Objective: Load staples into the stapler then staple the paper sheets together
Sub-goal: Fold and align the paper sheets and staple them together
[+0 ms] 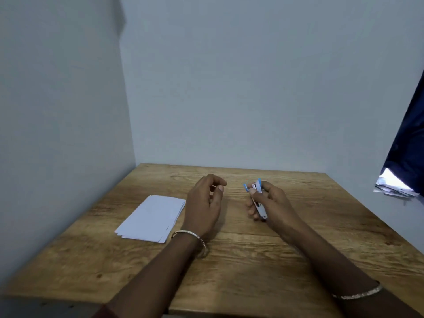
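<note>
Your right hand is closed around the small blue-and-white metal stapler, fingers wrapped along its body with the thumb near the blue end, holding it up above the wooden table. It looks hinged open at the top, though the picture is too soft to be sure. Your left hand hovers just beside it, thumb and forefinger pinched together; something thin and pale may sit between them, likely a strip of staples, but it is too small to tell. The stack of white paper sheets lies flat on the table to the left of your left hand, slightly fanned, not yet touched by the stapler.

This looks like the loading step. Keep the stapler steady and tilt its open channel toward you so you can see into it. Bring the pinched fingers straight in line with the channel, legs of the staples pointing down, and slide rather than drop. Close the top only once the strip sits flat
</note>
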